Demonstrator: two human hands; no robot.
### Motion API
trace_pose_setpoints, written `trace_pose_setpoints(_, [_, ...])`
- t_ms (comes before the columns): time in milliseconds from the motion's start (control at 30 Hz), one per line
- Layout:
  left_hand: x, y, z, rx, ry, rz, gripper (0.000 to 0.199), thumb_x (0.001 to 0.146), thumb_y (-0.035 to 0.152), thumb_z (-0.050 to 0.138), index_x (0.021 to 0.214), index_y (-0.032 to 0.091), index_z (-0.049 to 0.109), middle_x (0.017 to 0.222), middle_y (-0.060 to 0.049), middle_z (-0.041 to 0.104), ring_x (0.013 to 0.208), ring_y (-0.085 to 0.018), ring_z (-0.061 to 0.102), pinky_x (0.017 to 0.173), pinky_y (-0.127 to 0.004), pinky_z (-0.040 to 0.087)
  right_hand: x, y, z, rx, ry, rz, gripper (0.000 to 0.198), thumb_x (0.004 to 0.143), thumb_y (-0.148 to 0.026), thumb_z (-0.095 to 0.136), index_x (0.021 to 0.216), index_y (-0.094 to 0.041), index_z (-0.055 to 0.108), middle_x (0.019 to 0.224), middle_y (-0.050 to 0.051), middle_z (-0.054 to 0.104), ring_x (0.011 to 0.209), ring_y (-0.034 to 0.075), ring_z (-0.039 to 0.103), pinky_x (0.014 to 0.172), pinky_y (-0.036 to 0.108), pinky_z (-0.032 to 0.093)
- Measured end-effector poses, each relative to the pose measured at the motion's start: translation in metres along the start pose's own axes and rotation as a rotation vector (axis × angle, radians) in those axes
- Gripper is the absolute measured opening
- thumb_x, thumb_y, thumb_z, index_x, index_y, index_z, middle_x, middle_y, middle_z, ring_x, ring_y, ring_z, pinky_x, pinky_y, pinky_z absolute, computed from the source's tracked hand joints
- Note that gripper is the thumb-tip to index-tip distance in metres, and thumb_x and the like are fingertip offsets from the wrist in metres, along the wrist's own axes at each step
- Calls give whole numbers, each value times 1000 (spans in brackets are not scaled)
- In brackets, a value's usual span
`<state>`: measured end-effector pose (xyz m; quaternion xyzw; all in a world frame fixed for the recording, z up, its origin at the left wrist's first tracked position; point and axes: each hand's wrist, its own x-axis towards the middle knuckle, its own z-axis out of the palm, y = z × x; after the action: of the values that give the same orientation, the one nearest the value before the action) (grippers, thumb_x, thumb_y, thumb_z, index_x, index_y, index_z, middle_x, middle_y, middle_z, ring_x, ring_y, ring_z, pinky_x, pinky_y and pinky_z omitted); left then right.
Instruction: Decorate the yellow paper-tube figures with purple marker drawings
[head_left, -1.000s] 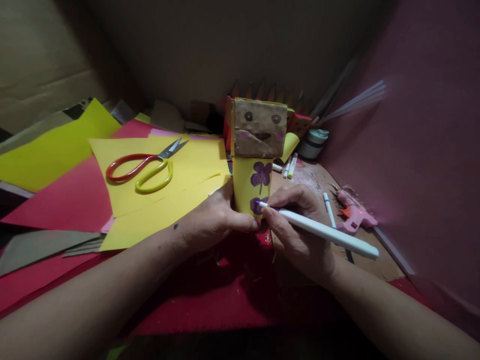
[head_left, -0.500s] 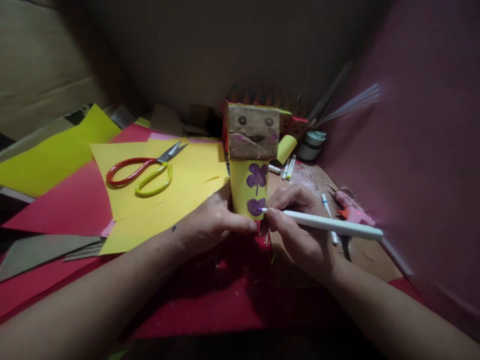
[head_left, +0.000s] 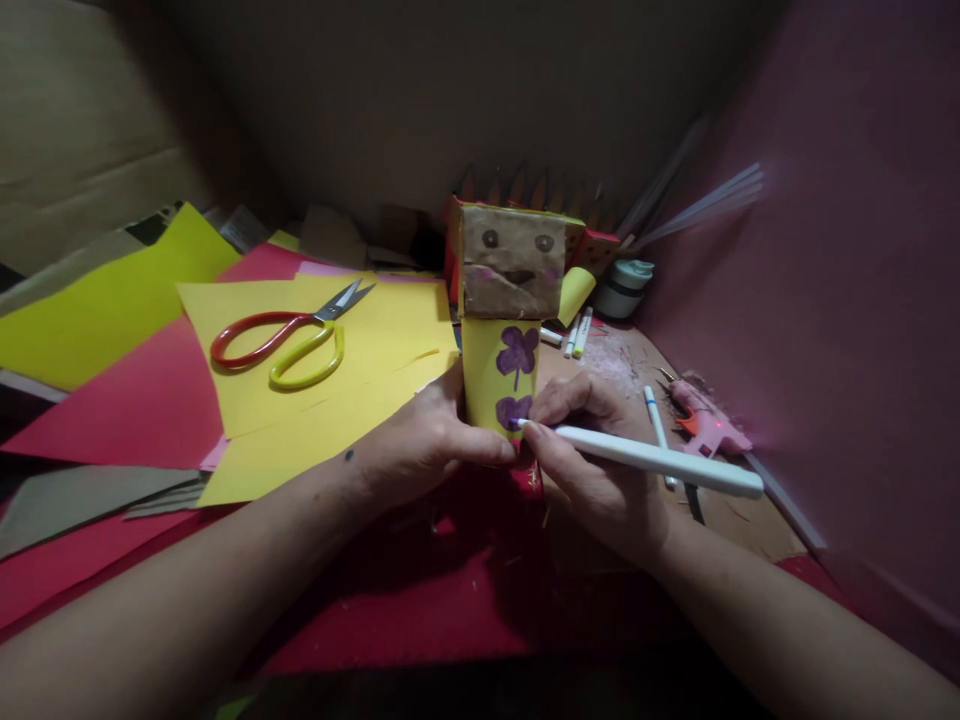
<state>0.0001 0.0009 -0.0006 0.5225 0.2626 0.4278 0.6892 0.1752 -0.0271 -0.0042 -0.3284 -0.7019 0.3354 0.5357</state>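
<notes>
My left hand point(head_left: 442, 430) grips the lower part of a paper puppet point(head_left: 480, 375), thumb across its base. Its yellow tube body carries two purple painted shapes, and above sits a brown box-shaped head with drawn eyes, pink cheeks and a dark mouth. In my right hand point(head_left: 592, 450) is a white marker point(head_left: 660, 458) with a purple tip, held like a pen. The tip touches or nearly touches the lower purple shape. Scissors point(head_left: 300, 338) with one red and one yellow handle lie to the left on yellow paper point(head_left: 397, 370).
Red and yellow paper sheets point(head_left: 127, 400) spread over the left side. On the right lie a pink glue gun point(head_left: 709, 415), another marker point(head_left: 656, 425) and several glue sticks point(head_left: 712, 205) leaning by the wall. A lidded grey jar point(head_left: 624, 290) stands behind.
The marker tip has shifted slightly left and down within the lower purple shape, and its back end dips lower. The puppet sits slightly farther right in view, still in my left hand.
</notes>
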Motion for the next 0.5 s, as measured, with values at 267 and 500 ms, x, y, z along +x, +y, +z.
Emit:
trace_pose_setpoints(267, [-1,2,3,19,24,-14,41,65,9,82,103,15,68,93,-6,72,91,-26,67,82,-38,52,-1,-2,1,29,27,-1,11,91,-19,67,86,-23,58,75,-1,63,67,16,60,62,33,46])
trace_pose_setpoints(500, [-1,2,3,39,32,4,41,65,11,83,104,15,70,95,-7,72,93,-27,67,84,-38,52,0,-2,3,-16,64,-8,11,91,-21,70,88,-23,60,76,-3,65,65,13,60,60,30,46])
